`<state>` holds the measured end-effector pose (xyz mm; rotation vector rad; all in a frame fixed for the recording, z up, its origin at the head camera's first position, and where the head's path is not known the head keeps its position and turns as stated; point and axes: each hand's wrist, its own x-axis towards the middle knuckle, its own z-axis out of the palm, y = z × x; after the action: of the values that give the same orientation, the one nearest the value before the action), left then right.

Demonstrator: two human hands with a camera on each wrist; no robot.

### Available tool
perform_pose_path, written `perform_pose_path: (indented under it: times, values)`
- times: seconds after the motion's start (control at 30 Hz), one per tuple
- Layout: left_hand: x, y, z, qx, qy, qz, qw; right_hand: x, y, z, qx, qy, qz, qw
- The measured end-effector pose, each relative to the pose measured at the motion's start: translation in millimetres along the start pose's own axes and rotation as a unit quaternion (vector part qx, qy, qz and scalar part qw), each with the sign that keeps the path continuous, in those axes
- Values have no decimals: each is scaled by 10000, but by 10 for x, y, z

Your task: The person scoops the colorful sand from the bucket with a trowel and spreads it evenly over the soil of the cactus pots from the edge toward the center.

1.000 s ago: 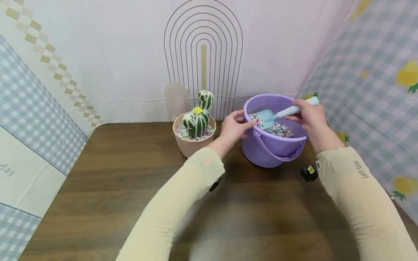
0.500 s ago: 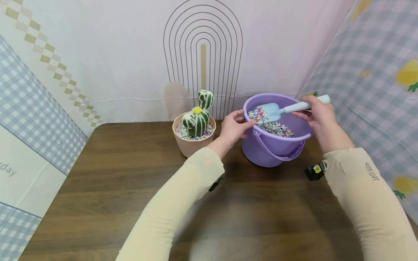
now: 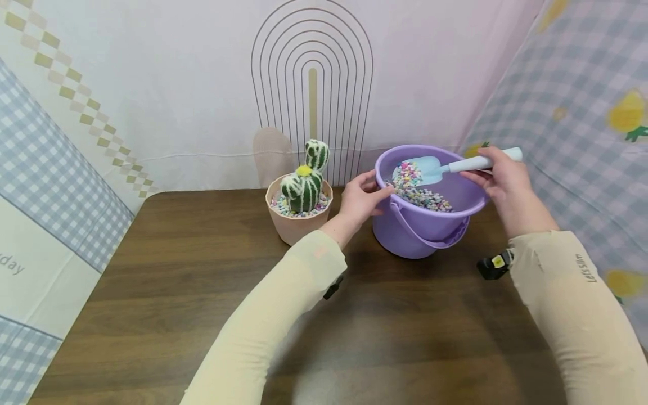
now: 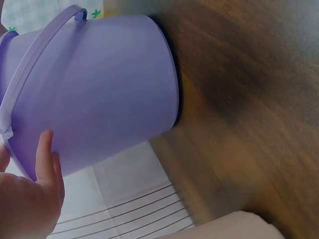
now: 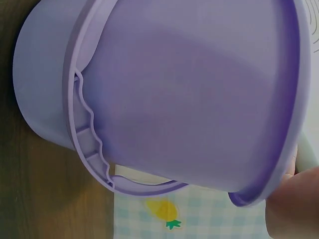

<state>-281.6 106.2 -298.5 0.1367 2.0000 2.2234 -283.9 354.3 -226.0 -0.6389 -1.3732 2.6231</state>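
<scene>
A purple bucket point(image 3: 420, 228) stands on the wooden table with multicoloured pebbles point(image 3: 425, 198) in it. My left hand point(image 3: 357, 201) holds its rim on the left side; fingers point(image 4: 45, 158) lie along the outer wall in the left wrist view. Over the bucket's mouth my right hand point(image 3: 506, 180) grips the white handle of a light blue trowel point(image 3: 430, 169), whose blade carries a heap of pebbles. To the left, a pinkish pot point(image 3: 291, 225) holds a knitted cactus point(image 3: 305, 188) with a yellow flower, among more pebbles. The right wrist view shows the bucket's rim, with most of that hand out of frame.
The bucket's handle point(image 3: 422, 239) hangs down at its front. A patterned cloth wall point(image 3: 202, 112) runs along the table's back edge, and a checked cloth point(image 3: 567, 169) rises close behind the right hand. Bare wood point(image 3: 202, 270) lies left and in front.
My right hand has lifted the trowel and moved right. Its blade, earlier down near the pebbles, now sits higher with a visible load. The left hand stays at the rim.
</scene>
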Motion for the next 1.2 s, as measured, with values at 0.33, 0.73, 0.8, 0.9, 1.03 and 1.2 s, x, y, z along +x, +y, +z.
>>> perform_pose_path:
  times: [0.33,0.73,0.8,0.9,1.03,1.2]
  values:
    - [-145,-15,-164,321,-328,-26,9989,-16,-30,-68,196,3,194,9996]
    - [-399,40,-659,562,-464,29,9973,-8,14,50,614,-328,457,9965]
    - [-425,30,-733,385,-494,-10,9980,-7,27,86,652,-390,483,9959]
    - [-469,19,-851,383,-575,-52,9976,-10,50,136,711,-411,539,9952]
    - [-541,16,-1027,665,-606,-71,9959,-19,80,201,742,-440,606,9944]
    - [-598,-7,-1248,662,-456,-238,9965,-21,110,270,698,-559,690,9936]
